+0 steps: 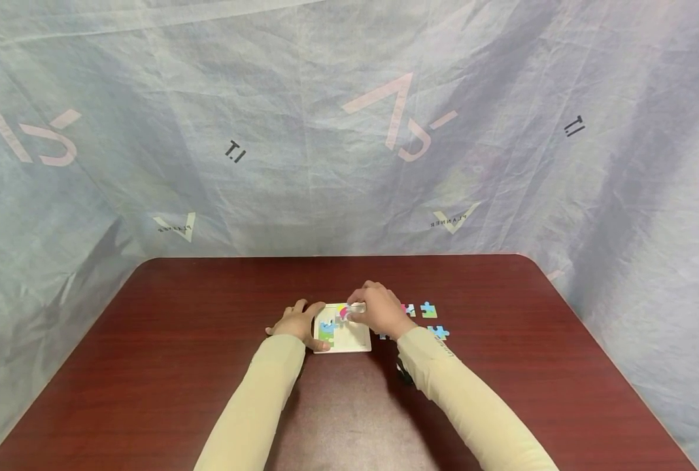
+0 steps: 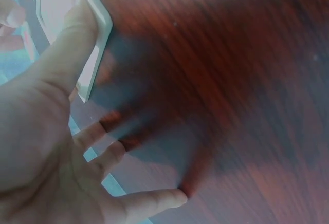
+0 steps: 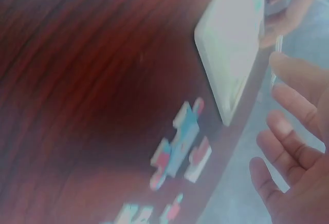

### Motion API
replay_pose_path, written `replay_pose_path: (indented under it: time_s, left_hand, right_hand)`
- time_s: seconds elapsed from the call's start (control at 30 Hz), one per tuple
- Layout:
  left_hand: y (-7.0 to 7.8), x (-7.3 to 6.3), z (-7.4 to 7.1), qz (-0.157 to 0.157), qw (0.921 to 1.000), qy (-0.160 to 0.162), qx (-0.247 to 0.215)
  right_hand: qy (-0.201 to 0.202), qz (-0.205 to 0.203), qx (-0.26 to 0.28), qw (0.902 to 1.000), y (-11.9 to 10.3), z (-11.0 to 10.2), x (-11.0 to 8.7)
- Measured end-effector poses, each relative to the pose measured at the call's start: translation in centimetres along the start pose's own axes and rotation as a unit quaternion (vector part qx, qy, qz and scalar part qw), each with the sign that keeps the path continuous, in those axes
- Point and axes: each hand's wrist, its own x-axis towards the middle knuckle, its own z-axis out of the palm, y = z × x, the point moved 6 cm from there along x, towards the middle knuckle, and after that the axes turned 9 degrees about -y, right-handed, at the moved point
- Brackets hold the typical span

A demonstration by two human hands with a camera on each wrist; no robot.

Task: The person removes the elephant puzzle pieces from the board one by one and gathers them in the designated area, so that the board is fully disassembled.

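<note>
A shallow white puzzle tray (image 1: 354, 340) lies on the table, with joined blue and green jigsaw pieces (image 1: 327, 333) along its left side. My left hand (image 1: 293, 325) spreads around the tray's left edge, its thumb lying over the near rim; the other fingers stay on the left and far side. Over the far part of the tray, my right hand (image 1: 381, 311) pinches a jigsaw piece (image 3: 280, 44) between thumb and index finger; it appears edge-on in the right wrist view. A pink and yellow patch (image 1: 343, 313) shows beside those fingertips. The right hand hides the tray's far right corner.
Loose jigsaw pieces lie right of the tray, among them a blue and green one (image 1: 428, 311) and a light blue one (image 1: 439, 333); the right hand partly covers others. The dark red wooden table (image 1: 208, 294) ends at a grey cloth backdrop (image 1: 302, 163).
</note>
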Motion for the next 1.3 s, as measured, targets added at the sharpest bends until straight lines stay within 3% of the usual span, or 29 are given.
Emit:
replay_pose_path:
  time_s: [0.2,0.57,0.83,1.3]
  left_hand:
    - [-0.1,0.2,0.2,0.004,1.0,0.005,0.001]
    - [0.0,0.1,0.2,0.012,0.9999,0.0,-0.005]
    - [0.0,-0.2,0.0,0.013,0.9999,0.003,-0.007]
    - [-0.2,0.2,0.1,0.014,0.9999,0.0,-0.007]
  right_hand:
    - [-0.003,0.006,0.018,0.9998,1.2,-1.1,-1.2]
    - [0.0,-0.034,0.018,0.9993,2.7,-2.6,-3.5]
    - [0.01,-0.034,-0.012,0.9993,3.5,-3.2,-5.0]
    - [0.018,-0.024,-0.008,0.9995,4.8,-3.2,-7.4]
